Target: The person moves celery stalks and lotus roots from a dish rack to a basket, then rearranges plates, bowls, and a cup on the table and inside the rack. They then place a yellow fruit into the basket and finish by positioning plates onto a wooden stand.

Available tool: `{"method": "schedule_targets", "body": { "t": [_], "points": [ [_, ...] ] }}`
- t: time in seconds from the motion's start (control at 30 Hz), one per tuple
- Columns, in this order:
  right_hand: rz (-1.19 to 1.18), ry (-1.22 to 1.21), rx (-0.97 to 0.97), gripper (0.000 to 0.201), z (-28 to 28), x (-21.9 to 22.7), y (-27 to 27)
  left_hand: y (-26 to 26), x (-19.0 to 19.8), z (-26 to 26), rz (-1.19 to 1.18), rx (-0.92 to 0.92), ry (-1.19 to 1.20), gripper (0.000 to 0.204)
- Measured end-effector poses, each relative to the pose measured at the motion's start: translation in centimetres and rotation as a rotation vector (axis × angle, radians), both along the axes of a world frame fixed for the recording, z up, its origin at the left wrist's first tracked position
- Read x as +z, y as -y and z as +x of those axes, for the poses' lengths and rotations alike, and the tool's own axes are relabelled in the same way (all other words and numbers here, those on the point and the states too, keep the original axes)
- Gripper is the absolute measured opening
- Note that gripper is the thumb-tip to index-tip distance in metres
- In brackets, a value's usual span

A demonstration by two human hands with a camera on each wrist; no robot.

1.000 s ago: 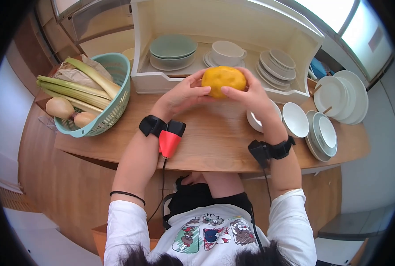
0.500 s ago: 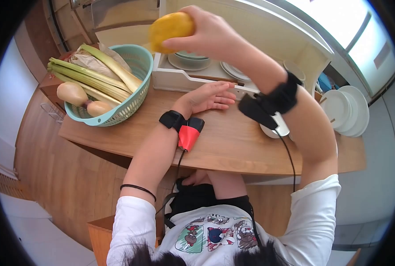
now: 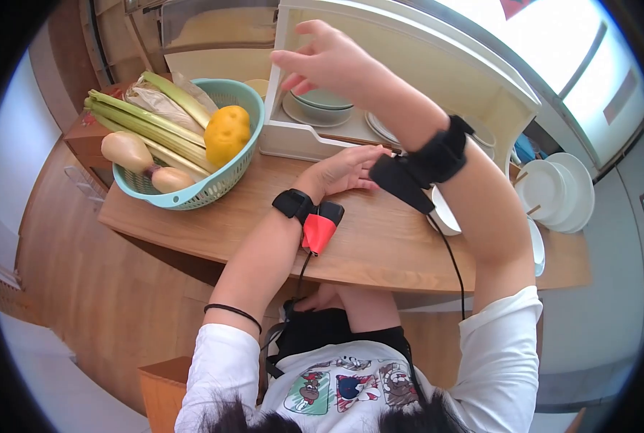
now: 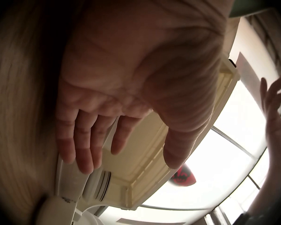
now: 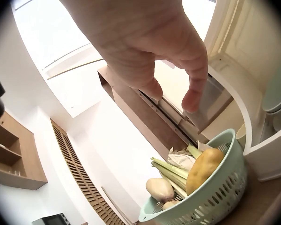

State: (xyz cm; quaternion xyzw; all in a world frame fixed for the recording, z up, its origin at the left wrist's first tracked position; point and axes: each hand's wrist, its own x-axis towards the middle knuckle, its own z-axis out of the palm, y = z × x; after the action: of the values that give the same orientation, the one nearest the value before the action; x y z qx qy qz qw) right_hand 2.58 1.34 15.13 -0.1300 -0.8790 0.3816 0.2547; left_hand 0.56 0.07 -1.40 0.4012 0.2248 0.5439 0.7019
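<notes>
And here's the right hand [image 3: 336, 65], up at the upper middle of the frame, fingers loosely spread and bent, thumb apart, nothing in its hold! The yellow, lumpy item [image 3: 227, 136] sits in the green basket [image 3: 224, 186] at upper left, against its right side, next to the pale green stalks [image 3: 138, 123], with 2 pale bulbs [image 3: 126, 150] at the near left.

Over to the left hand [image 3: 344, 169], centre frame: palm showing, fingers extended and relaxed, empty too, low by the front of the white shelf unit [image 3: 304, 142]. Whether it touches the wooden surface [image 3: 365, 245], I can't tell.

So the step in hand looks like a finished placement: 1 item resting in the basket, 0 in either hand. Drawing the right hand back calls for a clear path above the shelf unit's edge and the stacked dishes [image 3: 320, 115], the basket left undisturbed. Far right, white plates [image 3: 542, 189] stand tilted, well apart from both hands.
</notes>
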Motion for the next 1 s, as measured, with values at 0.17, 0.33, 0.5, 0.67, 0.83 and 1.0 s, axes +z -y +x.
{"method": "schedule_targets", "body": {
  "t": [0.17,0.33,0.5,0.67,0.83,1.0],
  "points": [
    [-0.087,0.009,-0.075,0.066,7.8,1.5,-0.5,0.0,-0.1,-0.3,-0.053,0.027,-0.137,0.044],
    [-0.083,-0.079,-0.201,0.058,17.1,0.9,-2.4,-0.2,-0.6,-0.4,-0.050,0.004,-0.132,0.047],
    [-0.045,0.110,-0.426,0.038,26.5,-2.7,-6.9,-0.5,-0.7,-0.4,-0.064,0.012,-0.156,0.047],
    [-0.059,0.441,-0.566,0.025,29.6,-5.5,-8.5,-0.6,-0.8,-0.3,-0.039,-0.013,-0.174,0.047],
    [-0.022,0.437,-0.651,0.015,28.0,-8.0,-8.1,-0.4,-0.2,0.1,-0.058,0.001,-0.198,0.047],
    [0.015,0.533,-0.645,0.012,27.1,-10.1,-8.4,-0.3,0.0,0.3,-0.069,0.012,-0.207,0.046]
  ]
}}
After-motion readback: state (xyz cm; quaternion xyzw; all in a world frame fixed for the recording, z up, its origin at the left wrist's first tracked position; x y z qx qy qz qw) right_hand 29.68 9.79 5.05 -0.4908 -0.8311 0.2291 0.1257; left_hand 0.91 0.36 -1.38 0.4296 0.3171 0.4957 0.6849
